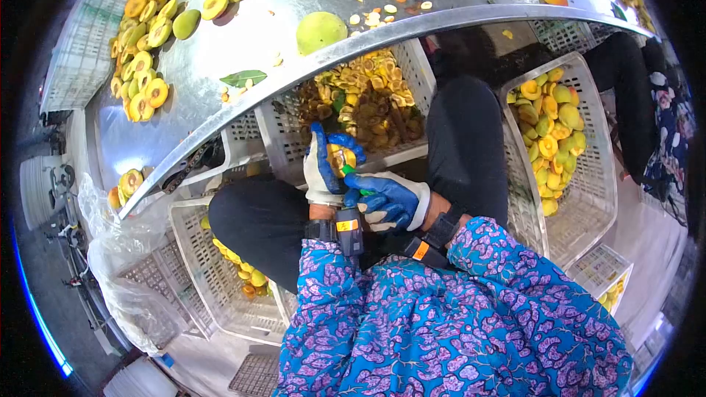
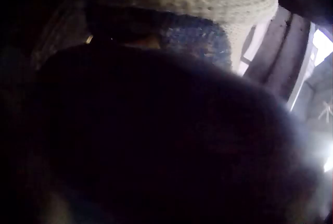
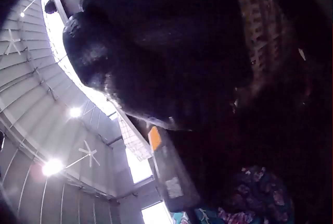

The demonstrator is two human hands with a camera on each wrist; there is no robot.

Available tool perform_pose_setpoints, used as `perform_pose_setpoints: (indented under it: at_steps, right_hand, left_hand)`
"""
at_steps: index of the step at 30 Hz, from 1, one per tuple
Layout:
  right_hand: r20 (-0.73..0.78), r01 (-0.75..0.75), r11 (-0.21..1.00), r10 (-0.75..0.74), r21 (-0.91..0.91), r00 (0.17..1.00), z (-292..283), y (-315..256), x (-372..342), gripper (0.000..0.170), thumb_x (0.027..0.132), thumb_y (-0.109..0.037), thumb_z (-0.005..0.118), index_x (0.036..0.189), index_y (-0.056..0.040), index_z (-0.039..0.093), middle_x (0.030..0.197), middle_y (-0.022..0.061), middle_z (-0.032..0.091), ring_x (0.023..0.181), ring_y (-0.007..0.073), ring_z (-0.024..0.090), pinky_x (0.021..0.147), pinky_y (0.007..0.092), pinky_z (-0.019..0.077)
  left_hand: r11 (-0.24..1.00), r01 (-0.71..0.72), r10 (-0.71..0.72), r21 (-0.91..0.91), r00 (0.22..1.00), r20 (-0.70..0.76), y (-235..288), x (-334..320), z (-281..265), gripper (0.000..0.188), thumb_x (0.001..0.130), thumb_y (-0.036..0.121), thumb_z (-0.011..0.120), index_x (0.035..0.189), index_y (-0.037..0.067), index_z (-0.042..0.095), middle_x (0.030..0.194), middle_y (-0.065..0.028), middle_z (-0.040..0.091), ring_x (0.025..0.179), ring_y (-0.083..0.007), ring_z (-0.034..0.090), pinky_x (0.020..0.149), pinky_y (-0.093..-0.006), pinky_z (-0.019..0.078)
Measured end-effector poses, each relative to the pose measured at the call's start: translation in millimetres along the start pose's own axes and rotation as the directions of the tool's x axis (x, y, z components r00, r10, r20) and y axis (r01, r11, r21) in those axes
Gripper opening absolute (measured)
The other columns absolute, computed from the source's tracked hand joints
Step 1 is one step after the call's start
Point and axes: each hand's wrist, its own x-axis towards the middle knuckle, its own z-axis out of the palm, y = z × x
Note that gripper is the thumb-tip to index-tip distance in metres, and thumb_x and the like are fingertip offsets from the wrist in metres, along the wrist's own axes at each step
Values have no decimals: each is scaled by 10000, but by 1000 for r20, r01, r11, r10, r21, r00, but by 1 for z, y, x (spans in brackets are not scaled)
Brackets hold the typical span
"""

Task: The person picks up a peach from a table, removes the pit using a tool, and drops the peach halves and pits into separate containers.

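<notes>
In the head view, my left hand (image 1: 323, 165), in a blue-and-white work glove, grips a cut yellow fruit (image 1: 340, 157) with its fingers curled round it. My right hand (image 1: 390, 200), gloved alike, holds a small green-handled tool (image 1: 366, 192) against the near side of that fruit. Most of the tool is hidden by the glove, so its kind I cannot tell. Both hands are close together over my lap, at the near side of a crate (image 1: 423, 73) of fruit scraps. Dark glove surfaces fill most of both wrist views and conceal the fruit and tool there.
A metal table (image 1: 184, 66) with a raised rim curves ahead, bearing fruit halves (image 1: 147, 77), whole fruits (image 1: 321, 33) and loose kernels. White crates of yellow fruit stand at the right (image 1: 599, 176) and left (image 1: 213, 279). Clear plastic sheeting (image 1: 125, 265) hangs on the left.
</notes>
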Motion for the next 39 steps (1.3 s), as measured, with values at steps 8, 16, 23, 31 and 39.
perform_pose_setpoints:
  at_steps: [8, 16, 23, 31, 39]
  right_hand:
    - [-67, 69, 994, -63, 90, 996, -6, 4, 3, 341, 930, -376, 402, 901, -61, 527, 639, -6, 492, 405, 94, 407, 364, 243, 329]
    - [38, 428, 537, -590, -727, 806, -25, 5, 15, 230, 921, -321, 455, 933, -105, 534, 695, -13, 540, 478, 78, 501, 391, 208, 397]
    - [261, -22, 992, -12, 125, 965, -34, 1, 7, 306, 951, -312, 351, 1017, -61, 514, 659, 13, 487, 430, 113, 446, 366, 272, 367]
    - [-84, 199, 974, -209, -111, 974, 2, 0, 0, 354, 939, -347, 396, 848, -42, 548, 466, -30, 364, 301, 107, 312, 280, 252, 268]
    - [123, -439, -315, -903, -842, 413, 15, -8, 1, 264, 813, -270, 591, 887, -20, 550, 821, 247, 592, 794, 407, 572, 670, 444, 455]
  left_hand:
    - [974, 97, -70, -203, 988, 134, -8, 22, -15, 489, 902, 485, 403, 790, 33, 554, 709, -98, 561, 672, -248, 554, 592, -346, 473]
    - [984, -10, 16, -179, 999, 37, -12, 37, 2, 413, 908, 419, 447, 794, 35, 548, 694, -90, 566, 590, -228, 561, 540, -350, 490]
    - [996, -5, 11, -85, 998, 64, -3, 12, 5, 442, 894, 460, 447, 808, 40, 557, 682, -74, 569, 540, -217, 565, 491, -339, 486]
    - [923, -47, 24, -381, 998, -64, -11, 40, -14, 403, 913, 415, 407, 831, 48, 549, 826, -119, 592, 787, -302, 568, 729, -426, 479]
    - [762, -646, 631, 37, 729, -264, 97, -54, 17, 273, 885, 305, 518, 957, 53, 592, 820, -77, 621, 746, -184, 600, 692, -331, 505]
